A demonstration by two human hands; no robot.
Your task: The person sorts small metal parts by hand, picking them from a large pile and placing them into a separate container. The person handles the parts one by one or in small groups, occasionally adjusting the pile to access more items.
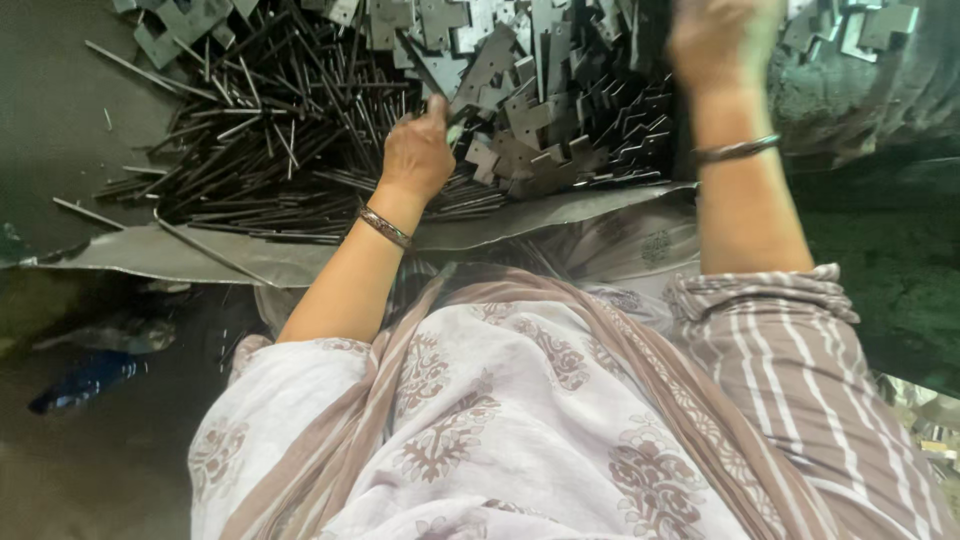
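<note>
A: What is the left hand [418,150] on?

B: The heap of thin dark metal rods [290,140], right where it meets the pile of flat notched metal plates [545,95]. Its grip is curled, fingers pressed together around something small at the edge of the plates; I cannot tell whether that is a rod end or a plate corner.

A: And the right hand [722,35]?

B: Raised at the top of the view, above the plates and blurred. I cannot tell whether its grip is spread or pinching anything.

A: Why are the rods and plates side by side?

B: My guess is so that both kinds sit within one arm's reach; the rods lie roughly fanned, the plates tumbled loose.

A: What carries them?

B: A grey sheet [200,255] spread just in front of the person's lap, its near edge curling up. Each wrist wears a metal bangle [386,227]. A patterned scarf [500,420] fills the foreground, and a blue object [85,380] lies on the floor at lower left.
</note>
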